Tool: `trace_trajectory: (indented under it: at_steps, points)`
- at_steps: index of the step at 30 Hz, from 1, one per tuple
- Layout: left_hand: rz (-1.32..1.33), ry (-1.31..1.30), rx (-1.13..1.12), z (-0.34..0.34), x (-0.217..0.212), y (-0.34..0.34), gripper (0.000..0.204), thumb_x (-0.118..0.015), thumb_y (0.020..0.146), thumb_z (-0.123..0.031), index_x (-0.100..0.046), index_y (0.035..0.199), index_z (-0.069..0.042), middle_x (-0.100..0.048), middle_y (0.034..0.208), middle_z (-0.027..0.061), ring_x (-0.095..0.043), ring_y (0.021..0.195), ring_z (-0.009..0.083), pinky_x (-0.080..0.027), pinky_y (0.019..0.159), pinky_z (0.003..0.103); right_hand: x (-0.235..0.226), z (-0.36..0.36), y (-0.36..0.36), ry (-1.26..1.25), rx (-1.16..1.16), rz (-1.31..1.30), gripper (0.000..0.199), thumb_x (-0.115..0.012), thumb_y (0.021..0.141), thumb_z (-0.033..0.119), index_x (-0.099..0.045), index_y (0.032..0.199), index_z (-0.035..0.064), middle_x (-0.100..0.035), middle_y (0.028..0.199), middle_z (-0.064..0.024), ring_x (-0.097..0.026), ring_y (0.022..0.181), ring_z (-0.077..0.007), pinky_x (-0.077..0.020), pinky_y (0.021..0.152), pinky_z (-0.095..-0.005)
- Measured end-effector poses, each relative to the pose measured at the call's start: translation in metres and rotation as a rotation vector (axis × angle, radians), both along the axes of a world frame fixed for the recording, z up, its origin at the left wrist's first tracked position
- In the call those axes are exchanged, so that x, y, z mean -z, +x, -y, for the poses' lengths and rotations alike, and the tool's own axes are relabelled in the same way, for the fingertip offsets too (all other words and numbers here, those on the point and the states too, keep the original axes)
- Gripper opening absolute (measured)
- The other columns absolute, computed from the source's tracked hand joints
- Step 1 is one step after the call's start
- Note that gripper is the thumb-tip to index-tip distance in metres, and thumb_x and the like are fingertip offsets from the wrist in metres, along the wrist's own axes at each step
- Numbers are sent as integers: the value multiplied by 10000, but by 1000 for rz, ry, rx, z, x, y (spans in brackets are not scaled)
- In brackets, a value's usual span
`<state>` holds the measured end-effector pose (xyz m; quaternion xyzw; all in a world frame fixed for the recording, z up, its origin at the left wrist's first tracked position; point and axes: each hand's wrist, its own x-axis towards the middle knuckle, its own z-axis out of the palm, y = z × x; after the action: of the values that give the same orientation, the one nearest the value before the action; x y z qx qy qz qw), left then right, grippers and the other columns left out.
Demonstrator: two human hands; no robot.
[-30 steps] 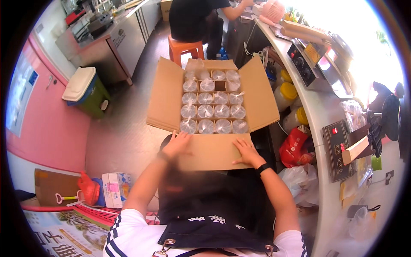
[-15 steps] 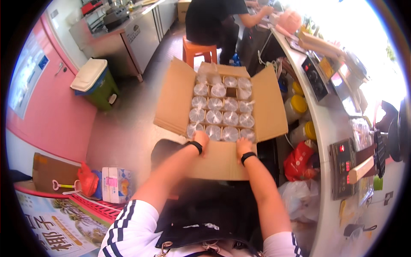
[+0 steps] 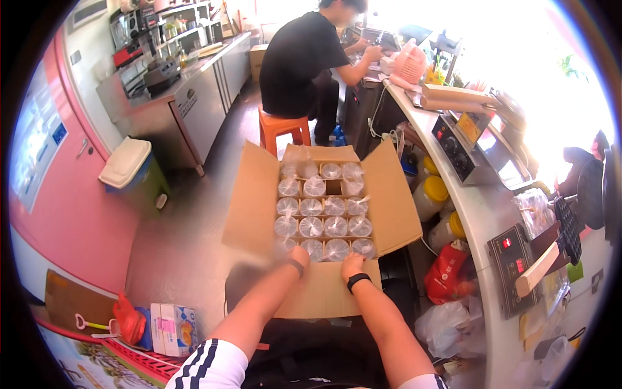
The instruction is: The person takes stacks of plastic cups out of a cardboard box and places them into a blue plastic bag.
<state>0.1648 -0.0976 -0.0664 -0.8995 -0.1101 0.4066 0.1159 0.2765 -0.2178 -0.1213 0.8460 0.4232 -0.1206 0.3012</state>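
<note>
An open cardboard box [image 3: 396,214] stands before me, its flaps spread. Inside, cardboard dividers separate rows of clear round containers [image 3: 335,226] wrapped in thin plastic, seen from above. One cell [image 3: 334,187] toward the far right shows dark, with no container in it. My left hand [image 3: 297,255] is at the near left of the box, fingers bent over its near edge beside the front row; its wrist is blurred. My right hand [image 3: 353,264] grips the same edge farther right, with a black band [image 3: 358,279] on the wrist. Both hands' fingertips are partly hidden.
Ahead, a person [image 3: 303,61] in black sits on an orange stool [image 3: 283,126]. A counter [image 3: 476,227] with electric cookers [image 3: 516,266] runs along the right, above yellow-lidded tubs [image 3: 433,193] and bags. A green pedal bin [image 3: 139,172] and pink door [image 3: 78,194] are at left.
The whole view has tilted up, so the box, hands and room sit lower in the picture. Both hands remain at the box's near edge.
</note>
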Motion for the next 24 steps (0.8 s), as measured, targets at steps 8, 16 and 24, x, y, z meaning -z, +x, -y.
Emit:
trace_trajectory:
  at_steps: [8, 16, 24]
  points:
    - [61, 25, 15, -11, 22, -12, 702, -800, 474, -608, -695, 982, -134, -691, 903, 32, -679, 795, 207, -508, 742, 323, -9, 9, 2, 166, -37, -132, 351, -423, 913, 197, -531, 1233, 101, -504, 1233, -98, -479, 1141, -300, -409, 894, -532]
    - [60, -83, -94, -6, -2, -6, 702, -841, 407, -564, -711, 921, -104, -690, 916, 32, -669, 845, 201, -527, 697, 320, 6, -3, -6, 39, 118, 23, 379, -406, 920, 248, -514, 1252, 102, -481, 1231, -91, -435, 1150, -295, -356, 926, -568]
    - [45, -61, -110, -5, 0, -8, 714, -831, 415, -575, -706, 936, -102, -688, 919, 20, -670, 832, 189, -536, 680, 329, -13, 6, -7, 91, 49, -52, 355, -424, 913, 212, -533, 1235, 110, -484, 1245, -97, -438, 1148, -316, -385, 908, -555]
